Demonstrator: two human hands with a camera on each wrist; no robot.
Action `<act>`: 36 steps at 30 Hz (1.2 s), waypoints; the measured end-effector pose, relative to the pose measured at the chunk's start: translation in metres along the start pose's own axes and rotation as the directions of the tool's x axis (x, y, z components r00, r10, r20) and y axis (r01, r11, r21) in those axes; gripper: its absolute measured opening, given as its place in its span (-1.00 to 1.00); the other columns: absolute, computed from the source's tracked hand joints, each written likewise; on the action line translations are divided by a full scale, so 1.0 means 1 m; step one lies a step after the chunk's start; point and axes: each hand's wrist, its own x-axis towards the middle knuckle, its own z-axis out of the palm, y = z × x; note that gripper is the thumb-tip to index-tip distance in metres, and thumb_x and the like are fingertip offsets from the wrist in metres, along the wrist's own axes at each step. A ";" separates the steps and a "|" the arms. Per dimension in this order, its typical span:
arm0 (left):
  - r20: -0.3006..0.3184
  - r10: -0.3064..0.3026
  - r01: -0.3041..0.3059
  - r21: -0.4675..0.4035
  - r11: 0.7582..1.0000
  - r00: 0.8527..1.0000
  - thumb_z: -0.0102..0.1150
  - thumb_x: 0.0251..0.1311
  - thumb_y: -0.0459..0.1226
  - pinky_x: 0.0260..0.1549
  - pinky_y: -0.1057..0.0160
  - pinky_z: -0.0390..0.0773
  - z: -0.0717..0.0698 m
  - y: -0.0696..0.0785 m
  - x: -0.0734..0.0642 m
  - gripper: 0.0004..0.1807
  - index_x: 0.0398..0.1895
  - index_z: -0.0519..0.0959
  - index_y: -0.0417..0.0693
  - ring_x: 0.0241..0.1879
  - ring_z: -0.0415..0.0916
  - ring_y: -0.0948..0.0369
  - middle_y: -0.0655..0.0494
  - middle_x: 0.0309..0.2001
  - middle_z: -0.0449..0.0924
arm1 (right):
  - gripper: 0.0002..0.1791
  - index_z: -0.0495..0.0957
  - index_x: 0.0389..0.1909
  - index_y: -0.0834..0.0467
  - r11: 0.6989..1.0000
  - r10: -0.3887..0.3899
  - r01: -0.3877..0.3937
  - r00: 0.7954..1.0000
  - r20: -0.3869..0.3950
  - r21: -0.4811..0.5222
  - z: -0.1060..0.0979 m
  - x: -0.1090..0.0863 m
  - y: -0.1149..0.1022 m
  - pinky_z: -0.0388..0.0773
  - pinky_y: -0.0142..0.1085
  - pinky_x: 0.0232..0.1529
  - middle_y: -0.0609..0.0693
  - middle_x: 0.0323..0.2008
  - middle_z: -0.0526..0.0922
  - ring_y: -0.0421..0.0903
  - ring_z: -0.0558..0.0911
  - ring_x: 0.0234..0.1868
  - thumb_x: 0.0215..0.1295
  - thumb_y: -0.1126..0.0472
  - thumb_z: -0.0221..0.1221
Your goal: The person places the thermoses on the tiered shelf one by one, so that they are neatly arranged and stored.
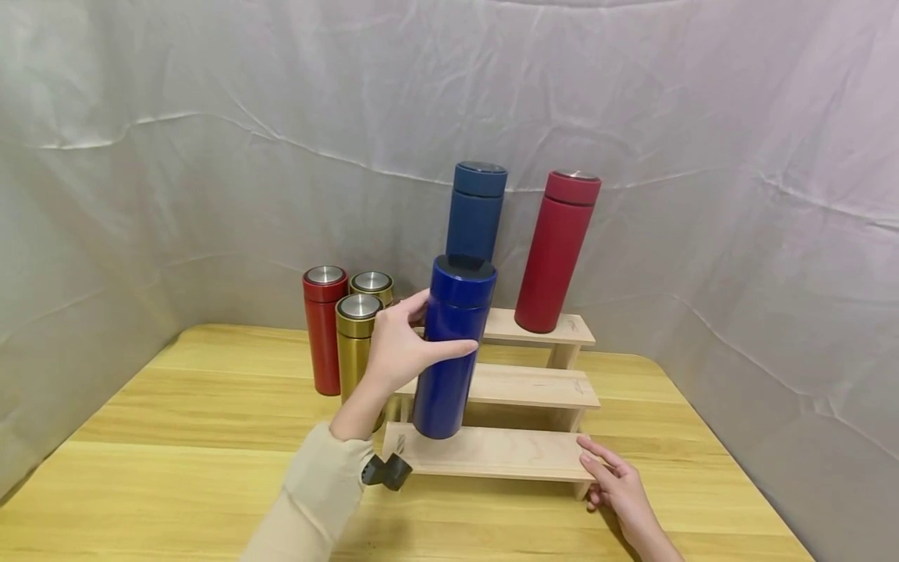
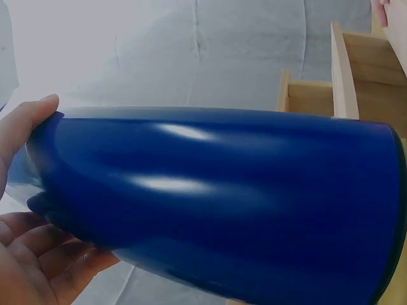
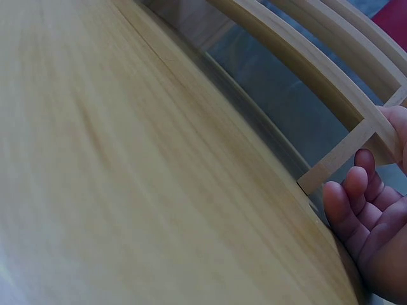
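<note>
My left hand (image 1: 403,343) grips a glossy dark-blue thermos bottle (image 1: 449,382) around its upper part, thumb across the near side. The bottle leans slightly, its base over the left part of the bottom step; whether it touches the wood I cannot tell. It fills most of the left wrist view, with the left fingers (image 2: 82,270) wrapped around the lid end. My right hand (image 1: 621,492) holds the right end of the lowest step of a three-tier wooden stand (image 1: 520,453). In the right wrist view, several right fingers (image 3: 340,206) curl beneath the step beside its leg.
On the top step stand a matte blue thermos (image 1: 477,215), partly hidden, and a matte red thermos (image 1: 558,250). Left of the stand, a glossy red thermos (image 1: 325,336) and two gold ones, the nearer gold thermos (image 1: 354,343) partly behind my arm, stand on the wooden table (image 1: 175,468). Grey cloth (image 1: 281,195) hangs behind.
</note>
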 end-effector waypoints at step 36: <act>-0.034 0.045 -0.046 -0.026 0.999 0.998 0.47 -0.37 0.00 -0.42 0.34 0.50 0.077 0.021 0.044 -0.45 -0.22 0.54 0.00 -0.39 0.53 0.36 0.18 -0.33 0.62 | -0.70 0.56 -0.06 0.05 1.000 0.008 -0.008 1.000 -0.001 -0.003 0.000 0.001 0.000 0.44 -0.37 -0.73 -0.20 -0.27 0.60 -0.25 0.34 -0.79 0.16 0.24 0.15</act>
